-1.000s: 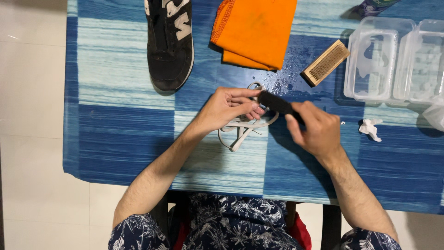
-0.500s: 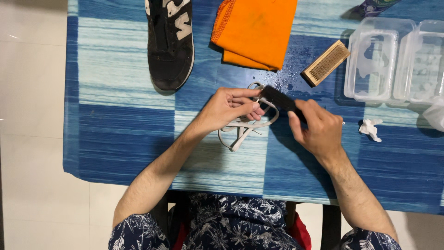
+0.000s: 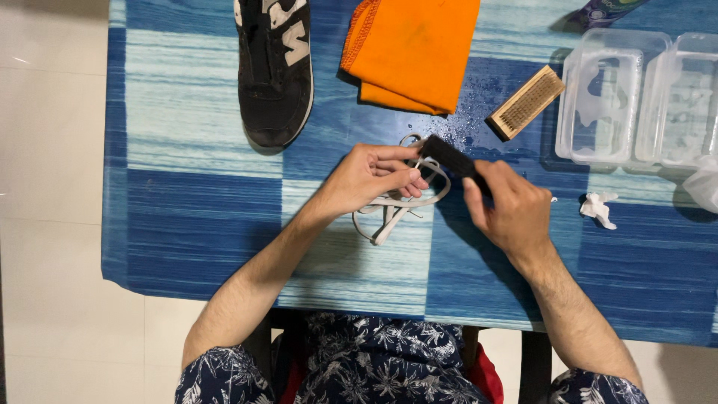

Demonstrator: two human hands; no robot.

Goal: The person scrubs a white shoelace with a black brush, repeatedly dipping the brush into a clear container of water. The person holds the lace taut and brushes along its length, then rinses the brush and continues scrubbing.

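right hand [image 3: 508, 206] gripping black brush [image 3: 449, 155], blue checked tablecloth [image 3: 187, 217]

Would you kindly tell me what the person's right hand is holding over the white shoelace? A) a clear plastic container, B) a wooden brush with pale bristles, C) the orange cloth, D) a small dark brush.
D: the right hand grips a small dark brush over the white shoelace, which the left hand pins; the wooden brush lies untouched on the table.

table [image 3: 187, 224] (blue check) | shoe [image 3: 274, 67] | cloth [image 3: 411, 49] | brush [image 3: 526, 102] | tubs [image 3: 636, 97]
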